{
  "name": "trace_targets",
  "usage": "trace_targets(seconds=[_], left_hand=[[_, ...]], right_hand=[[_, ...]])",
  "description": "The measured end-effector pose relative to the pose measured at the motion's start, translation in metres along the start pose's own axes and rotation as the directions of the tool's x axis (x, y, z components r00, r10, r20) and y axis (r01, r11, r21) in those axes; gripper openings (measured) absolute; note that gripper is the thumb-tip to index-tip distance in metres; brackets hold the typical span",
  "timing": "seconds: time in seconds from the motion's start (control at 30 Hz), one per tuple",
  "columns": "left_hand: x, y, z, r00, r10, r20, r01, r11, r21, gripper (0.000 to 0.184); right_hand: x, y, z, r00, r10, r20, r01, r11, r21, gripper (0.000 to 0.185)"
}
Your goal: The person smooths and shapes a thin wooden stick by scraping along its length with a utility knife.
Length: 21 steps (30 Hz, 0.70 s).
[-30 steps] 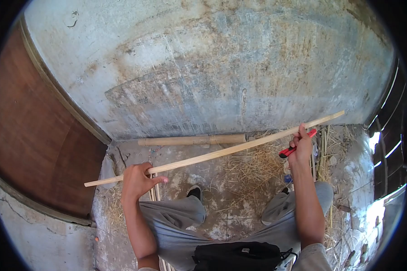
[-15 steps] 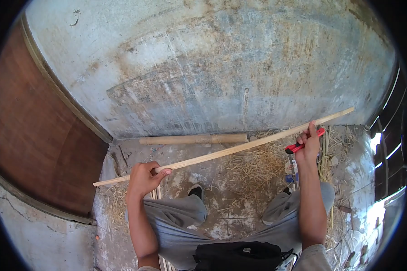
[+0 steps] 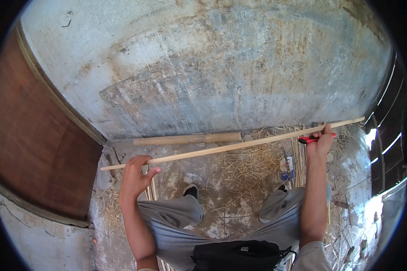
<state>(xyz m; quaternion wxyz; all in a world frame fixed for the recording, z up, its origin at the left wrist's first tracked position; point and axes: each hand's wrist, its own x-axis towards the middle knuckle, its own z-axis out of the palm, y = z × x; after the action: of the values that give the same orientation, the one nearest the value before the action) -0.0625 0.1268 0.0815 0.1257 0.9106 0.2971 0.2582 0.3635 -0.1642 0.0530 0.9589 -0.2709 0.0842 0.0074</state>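
Observation:
A long, pale bamboo strip (image 3: 230, 146) spans the space in front of me, its right end higher than its left. Near the left end, my left hand (image 3: 135, 176) has its fingers around the strip, with the thumb held off below it. My right hand (image 3: 320, 141) steadies the strip toward the other end, fingertips against it. That same hand grips a red-and-black utility knife (image 3: 308, 140) in the palm; its blade cannot be made out.
A thick bamboo pole (image 3: 187, 138) lies along the foot of the stained wall (image 3: 203, 77). Bamboo shavings (image 3: 253, 165) litter the floor. Several thin strips (image 3: 151, 185) are beside my left leg. To the left is a brown door (image 3: 36, 135); slatted boards (image 3: 389, 135) stand at right.
The strip has shifted to the right and become more level, its left end rising and its right end dropping. Both hands moved apart slightly, and my left thumb came off the strip.

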Motion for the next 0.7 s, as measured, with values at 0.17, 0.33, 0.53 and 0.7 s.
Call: trace_targets(seconds=[0.17,0.33,0.53,0.7], left_hand=[[0.001,-0.011,0.01,0.999,-0.036,-0.025,0.036,0.999,-0.018,0.031],[0.003,-0.01,0.008,0.983,-0.04,-0.177,0.026,0.996,-0.081,0.026],[0.005,0.0,0.002,0.966,0.025,-0.258,-0.041,0.998,-0.054,0.023],[0.007,0.002,0.0,0.959,0.094,-0.269,-0.102,0.995,-0.019,0.024]], right_hand=[[-0.002,-0.002,0.0,0.998,0.017,-0.055,-0.019,0.999,-0.041,0.025],[0.013,-0.002,-0.01,0.998,0.031,-0.055,-0.031,1.0,0.004,0.026],[0.015,-0.004,-0.014,0.994,0.106,-0.013,-0.106,0.994,-0.008,0.028],[0.012,-0.005,-0.012,0.992,0.12,-0.046,-0.122,0.992,-0.041,0.025]])
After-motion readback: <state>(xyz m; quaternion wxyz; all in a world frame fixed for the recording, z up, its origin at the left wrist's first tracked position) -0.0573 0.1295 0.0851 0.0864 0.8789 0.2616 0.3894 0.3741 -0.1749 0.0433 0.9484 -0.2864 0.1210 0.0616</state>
